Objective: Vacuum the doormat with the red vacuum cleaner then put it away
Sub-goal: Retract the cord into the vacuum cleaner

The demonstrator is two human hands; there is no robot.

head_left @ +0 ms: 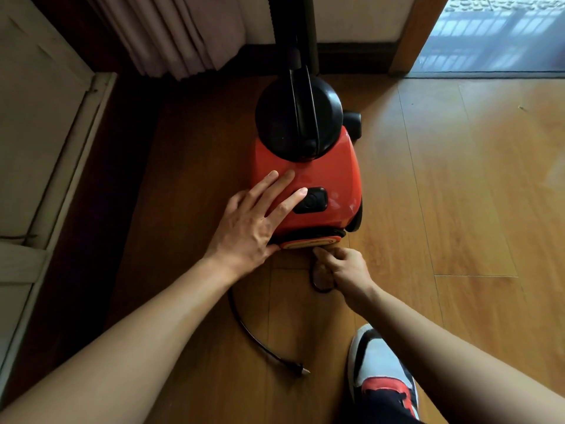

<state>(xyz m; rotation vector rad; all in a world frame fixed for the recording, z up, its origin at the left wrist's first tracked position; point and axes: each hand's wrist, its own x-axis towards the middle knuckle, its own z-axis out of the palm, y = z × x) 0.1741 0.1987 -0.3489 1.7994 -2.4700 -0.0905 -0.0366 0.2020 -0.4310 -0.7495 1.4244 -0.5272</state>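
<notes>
Right hand [347,267] pinches cord [253,335]; vacuum [324,175] long axis points away.

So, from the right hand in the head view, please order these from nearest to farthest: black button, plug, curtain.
From the right hand:
1. Black button, on the red vacuum cleaner, just above the hand.
2. Plug, on the floor, below-left.
3. Curtain, top left.

I'm scanning the glossy red plastic vacuum cleaner body [308,175] for a brand name and find nothing legible. The black oval button panel [310,201] on its top carries a faint moulded mark, too blurred for me to read. No other lettering, numbers or signs that I can make out anywhere.
</notes>
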